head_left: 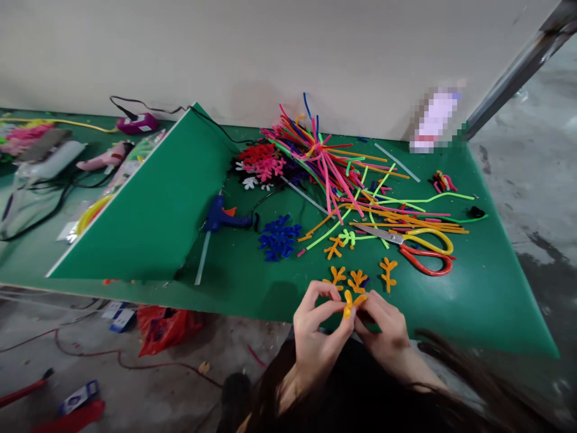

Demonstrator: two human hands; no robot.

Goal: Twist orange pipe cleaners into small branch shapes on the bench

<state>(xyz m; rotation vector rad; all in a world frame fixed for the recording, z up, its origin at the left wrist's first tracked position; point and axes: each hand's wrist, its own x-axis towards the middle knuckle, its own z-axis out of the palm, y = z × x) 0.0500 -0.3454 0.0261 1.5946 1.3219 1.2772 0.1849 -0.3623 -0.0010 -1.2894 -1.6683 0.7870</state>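
Fig.: my hands over the near edge of the green tabletop (473, 300), seen from my head. L hand (318, 337) and R hand (383, 325) were together, fingertips of both clamped on a small orange pipe-cleaner piece (348, 304), which sat midway betw. the hands, just above the near edge. Its long axis ran approx. near-to-far, w/ a short side branch pointing to the R hand. Neither hand was clearly nearer; only the branch favoured the R side. My fingers hid its lower end.

Just beyond the hands, not touching them, lay orange branched shapes (357, 280), three in a row, w/ a 4th farther on and a green branched shape (347, 238) beside it. Scissors (426, 252) w/ yellow & red handles lay toward the R edge, blades pointing L. A heap of mixed pipe cleaners (324, 168) spread toward the far edge, w/ red & pink shapes (261, 161) at its L end. L of centre: a blue glue gun (220, 219) and, betw. it and the heap's near side, a blue snowflake shape (279, 237).
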